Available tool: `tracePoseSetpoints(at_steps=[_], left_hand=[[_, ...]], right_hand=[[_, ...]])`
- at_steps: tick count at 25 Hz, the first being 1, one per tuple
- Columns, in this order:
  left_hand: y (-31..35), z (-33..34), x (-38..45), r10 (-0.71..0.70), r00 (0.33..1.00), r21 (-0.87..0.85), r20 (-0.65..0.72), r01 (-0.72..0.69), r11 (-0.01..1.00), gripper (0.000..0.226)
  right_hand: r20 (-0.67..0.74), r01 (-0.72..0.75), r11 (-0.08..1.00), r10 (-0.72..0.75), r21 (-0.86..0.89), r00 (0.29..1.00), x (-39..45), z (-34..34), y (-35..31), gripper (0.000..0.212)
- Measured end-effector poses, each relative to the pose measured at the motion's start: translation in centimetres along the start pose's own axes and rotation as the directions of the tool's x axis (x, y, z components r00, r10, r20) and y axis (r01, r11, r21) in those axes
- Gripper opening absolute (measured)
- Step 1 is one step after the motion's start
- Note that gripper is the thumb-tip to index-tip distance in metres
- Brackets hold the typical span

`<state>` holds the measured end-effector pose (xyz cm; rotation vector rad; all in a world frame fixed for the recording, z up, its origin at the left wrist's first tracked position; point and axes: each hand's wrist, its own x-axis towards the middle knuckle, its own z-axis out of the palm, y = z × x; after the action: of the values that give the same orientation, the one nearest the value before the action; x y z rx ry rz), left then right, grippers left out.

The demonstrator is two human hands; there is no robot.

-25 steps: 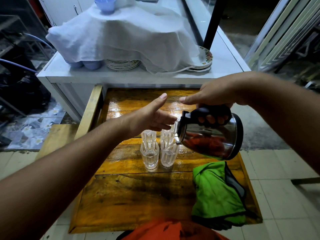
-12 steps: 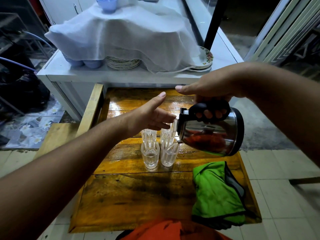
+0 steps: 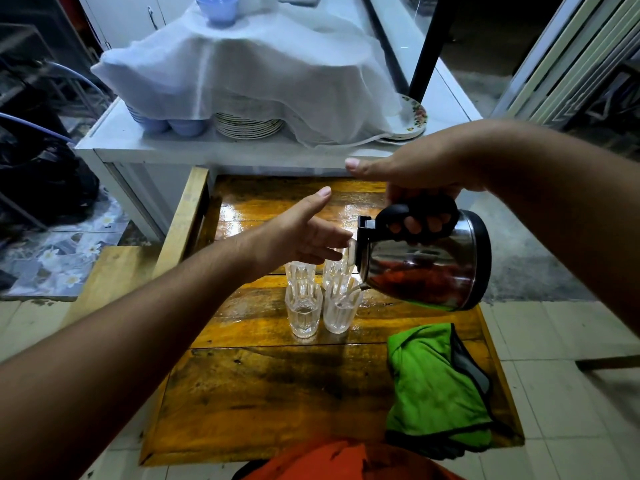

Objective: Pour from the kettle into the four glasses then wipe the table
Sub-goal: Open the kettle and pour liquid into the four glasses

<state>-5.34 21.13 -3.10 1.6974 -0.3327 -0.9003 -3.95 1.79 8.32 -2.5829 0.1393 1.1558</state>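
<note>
Kettle [image 3: 426, 263] raised slightly and swung right since 1 second earlier, spout now over the near-right glass [image 3: 341, 304] instead of the far-right one. Right hand [image 3: 415, 174] lifted with it, thumb stretched further above the glasses.

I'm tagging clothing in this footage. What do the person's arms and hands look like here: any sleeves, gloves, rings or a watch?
Both forearms are bare, with no sleeve reaching into view. The left hand and the right hand wear no gloves, and no ring, watch or bracelet shows on either wrist. The only clothing visible is an orange garment at the bottom edge.
</note>
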Motion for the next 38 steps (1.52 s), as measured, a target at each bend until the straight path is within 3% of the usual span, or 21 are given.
tracePoseSetpoints(at_steps=[22,27,31,38], left_hand=[[-0.3,-0.2,-0.4,0.018,1.0,0.018,-0.018,-0.018,1.0,0.082],[0.3,0.7,0.6,0.002,1.0,0.107,0.006,-0.002,0.994,0.085],[1.0,1.2,2.5,-0.05,0.996,0.183,0.079,0.035,0.983,0.094],[4.2,3.7,5.9,-0.155,0.986,0.34,0.066,0.124,0.932,0.098]], right_hand=[[-0.104,0.063,0.998,-0.06,0.02,0.993,0.3,0.3,0.4,0.106],[-0.16,0.138,0.98,-0.114,0.143,0.98,1.2,1.3,4.4,0.095],[-0.111,0.199,0.936,-0.174,0.291,0.978,1.8,2.5,8.9,0.086],[-0.003,0.314,0.76,-0.38,0.569,0.925,2.9,4.3,16.1,0.057]])
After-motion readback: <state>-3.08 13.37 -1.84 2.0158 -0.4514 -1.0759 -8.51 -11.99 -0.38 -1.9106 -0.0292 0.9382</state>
